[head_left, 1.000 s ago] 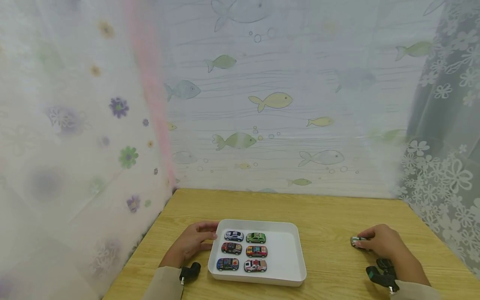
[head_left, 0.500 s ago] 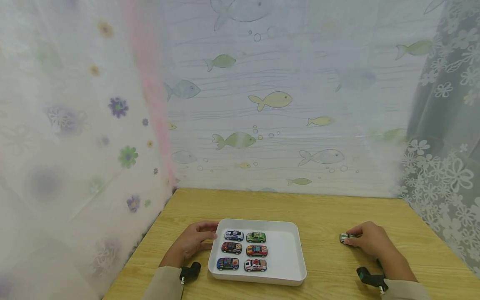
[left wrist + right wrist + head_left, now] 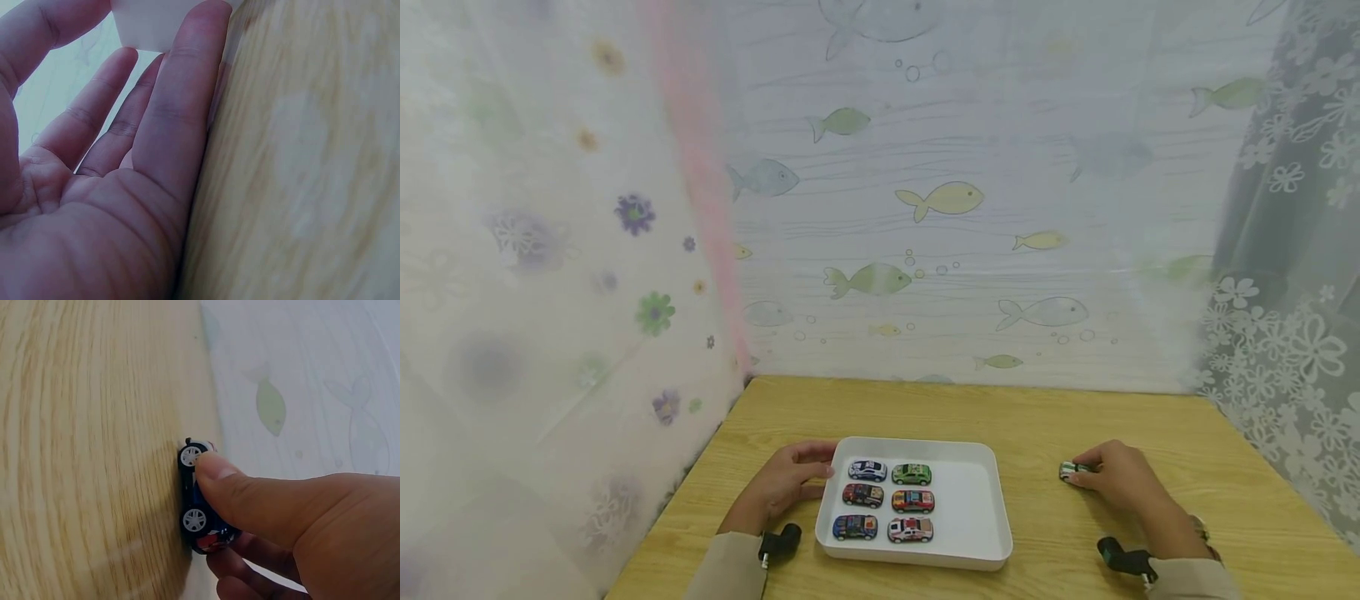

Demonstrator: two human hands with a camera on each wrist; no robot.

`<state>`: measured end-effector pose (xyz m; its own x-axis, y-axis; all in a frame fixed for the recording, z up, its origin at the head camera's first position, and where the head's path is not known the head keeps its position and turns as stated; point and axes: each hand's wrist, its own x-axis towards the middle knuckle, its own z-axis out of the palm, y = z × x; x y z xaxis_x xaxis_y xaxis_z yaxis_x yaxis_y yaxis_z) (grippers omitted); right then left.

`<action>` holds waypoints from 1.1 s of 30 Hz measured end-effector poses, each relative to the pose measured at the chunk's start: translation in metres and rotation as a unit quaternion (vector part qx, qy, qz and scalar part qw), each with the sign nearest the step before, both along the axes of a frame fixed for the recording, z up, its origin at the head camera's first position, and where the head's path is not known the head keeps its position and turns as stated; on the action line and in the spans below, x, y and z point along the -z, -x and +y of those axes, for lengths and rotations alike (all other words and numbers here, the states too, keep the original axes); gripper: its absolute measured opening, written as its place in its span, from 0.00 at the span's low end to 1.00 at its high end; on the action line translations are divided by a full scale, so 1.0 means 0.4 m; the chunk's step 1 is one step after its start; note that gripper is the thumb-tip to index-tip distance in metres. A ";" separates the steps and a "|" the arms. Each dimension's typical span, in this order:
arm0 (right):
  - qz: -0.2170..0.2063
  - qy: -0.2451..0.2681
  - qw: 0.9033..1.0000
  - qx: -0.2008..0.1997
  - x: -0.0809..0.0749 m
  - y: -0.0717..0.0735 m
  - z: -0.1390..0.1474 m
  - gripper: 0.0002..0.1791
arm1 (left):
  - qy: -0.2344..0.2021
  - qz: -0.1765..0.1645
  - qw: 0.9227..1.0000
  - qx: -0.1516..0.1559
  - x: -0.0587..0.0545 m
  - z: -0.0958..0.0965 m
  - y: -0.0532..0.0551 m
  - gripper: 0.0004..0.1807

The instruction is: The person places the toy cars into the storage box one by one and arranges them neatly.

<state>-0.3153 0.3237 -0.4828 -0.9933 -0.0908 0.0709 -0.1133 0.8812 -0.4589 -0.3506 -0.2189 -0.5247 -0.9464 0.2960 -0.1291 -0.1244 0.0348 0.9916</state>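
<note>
My right hand pinches a small toy car between thumb and fingers, right of the tray. White and green show on the car in the head view; its dark side and silver wheels face the right wrist view, close against the tabletop. My left hand rests against the left side of a shallow white tray, fingers extended and touching its wall. In the tray, two columns of toy cars sit side by side, among them a green one, a red one and a blue one.
The right part of the tray floor is bare white. A light wooden table lies under everything, backed by a fish-print curtain. A flowered curtain hangs along the left. Black camera mounts sit at both wrists.
My right hand has moved left across the table, carrying the toy car closer to the tray. The left hand and the tray stay in place.
</note>
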 end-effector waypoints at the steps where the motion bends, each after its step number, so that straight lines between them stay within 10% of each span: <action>1: 0.001 0.000 1.000 0.000 0.001 0.000 -0.003 0.21 | 0.000 0.000 1.000 0.000 0.000 -0.001 0.000 0.29; 33: 0.082 0.083 0.991 -0.067 -0.102 0.037 -0.200 0.16 | -0.001 0.001 1.000 0.003 0.004 -0.001 0.002 0.29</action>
